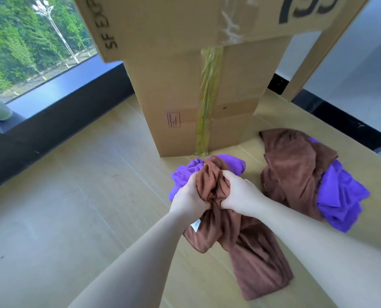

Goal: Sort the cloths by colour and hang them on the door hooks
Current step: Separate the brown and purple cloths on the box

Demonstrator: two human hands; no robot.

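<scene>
Window [29,41] at 10 o'clock, dark sill below. Wooden floor [62,196] pale. Left hand [188,200] centre frame, forearm entering from 7 o'clock, fist clenched on bunched brown cloth [247,247]. Purple cloth [182,174] bulging behind left knuckles at 12 o'clock. Right hand [238,196] knuckle-close beside left, forearm from 4 o'clock, gripping same brown cloth. Cardboard box [198,90] upright at 12 o'clock. Brown-and-purple pile [307,174] on floor at 3 o'clock.
</scene>
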